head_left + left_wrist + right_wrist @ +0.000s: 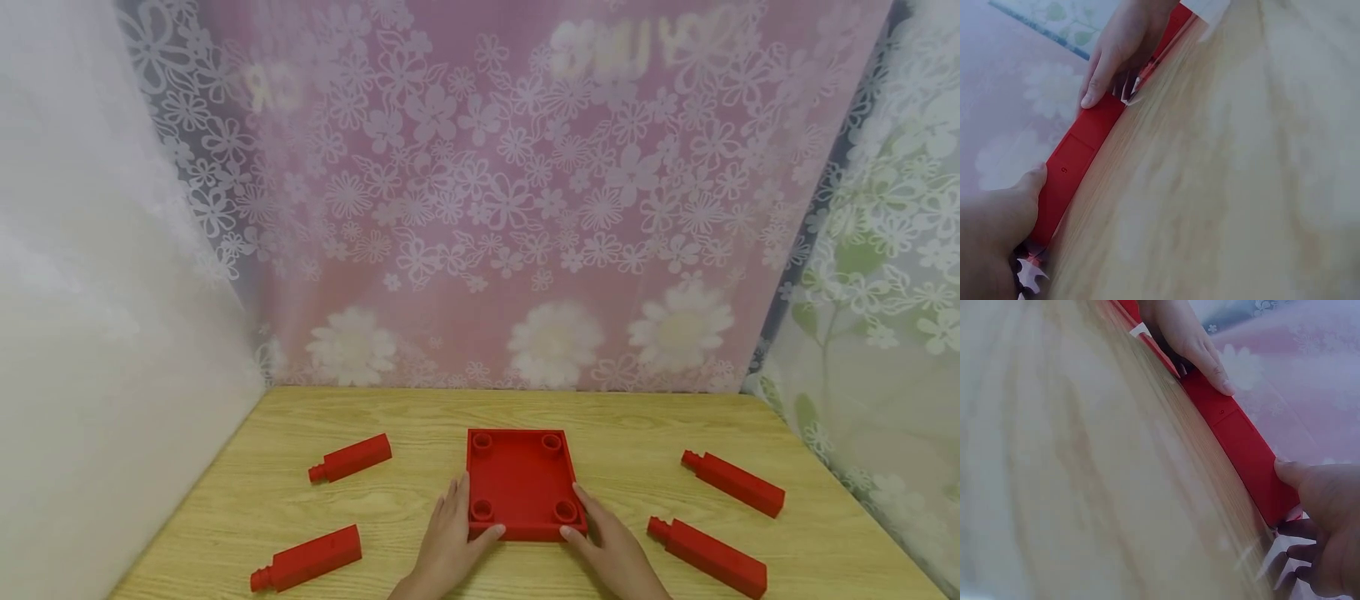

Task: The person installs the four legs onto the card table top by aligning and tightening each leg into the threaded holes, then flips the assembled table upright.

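Red square tray [520, 477]: shallow, rimmed, hollow side up; one round raised socket [552, 442] at each inner corner; rests on wood-grain table [420, 410].

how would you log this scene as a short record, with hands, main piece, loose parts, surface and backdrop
left hand: grips near left corner of red tray
right hand: grips near right corner
main piece: red tray, open side up, round sockets at its four corners
loose parts: four red pegs, two each side, apart from tray
surface: wood-grain table
backdrop: flowered cloth
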Tool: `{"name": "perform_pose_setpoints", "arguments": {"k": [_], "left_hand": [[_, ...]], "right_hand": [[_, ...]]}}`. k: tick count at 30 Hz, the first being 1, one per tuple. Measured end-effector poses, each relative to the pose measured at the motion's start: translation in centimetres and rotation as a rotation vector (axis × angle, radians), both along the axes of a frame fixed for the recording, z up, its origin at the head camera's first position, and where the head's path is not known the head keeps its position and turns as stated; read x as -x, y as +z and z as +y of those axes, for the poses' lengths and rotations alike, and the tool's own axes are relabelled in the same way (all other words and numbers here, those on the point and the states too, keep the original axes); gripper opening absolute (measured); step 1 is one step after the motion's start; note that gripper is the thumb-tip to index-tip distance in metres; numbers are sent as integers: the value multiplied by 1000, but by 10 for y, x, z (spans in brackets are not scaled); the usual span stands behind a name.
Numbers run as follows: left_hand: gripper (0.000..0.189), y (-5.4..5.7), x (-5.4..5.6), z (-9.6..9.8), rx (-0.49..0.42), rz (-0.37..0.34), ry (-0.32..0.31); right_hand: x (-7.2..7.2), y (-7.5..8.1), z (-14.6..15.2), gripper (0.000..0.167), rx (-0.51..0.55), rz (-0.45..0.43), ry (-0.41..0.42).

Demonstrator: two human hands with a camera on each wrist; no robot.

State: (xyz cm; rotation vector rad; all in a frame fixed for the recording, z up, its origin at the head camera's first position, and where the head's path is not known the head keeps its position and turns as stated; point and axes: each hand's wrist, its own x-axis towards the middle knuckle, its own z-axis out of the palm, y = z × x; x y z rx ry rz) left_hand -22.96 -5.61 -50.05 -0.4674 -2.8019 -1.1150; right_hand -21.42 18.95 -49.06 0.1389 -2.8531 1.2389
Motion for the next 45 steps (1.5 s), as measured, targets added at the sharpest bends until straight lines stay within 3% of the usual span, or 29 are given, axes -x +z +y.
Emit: {"name": "perform_pose_setpoints", "arguments": {"k": [14,22,31,36,39,45], "left_hand": [[100,3,-17,-1,21,-92,22],[100,1,-25,-2,42,-98,37],[98,-1,-25,-2,46,-82,33],[97,0,-22,-10,21,-83,33],[95,8,-20,-20,16,-46,14],[71,36,-21,-62,30,161,7]], "right_hand": [[-16,4,-2,79,-16,-60,-12],[-24,9,-3,80,-40,-82,0],[-24,7,0,79,20,-56,2],[-21,2,1,78,1,-49,7],[-21,1,2,79,-7,-52,5],[-22,1,1,79,-21,-52,0]]}}
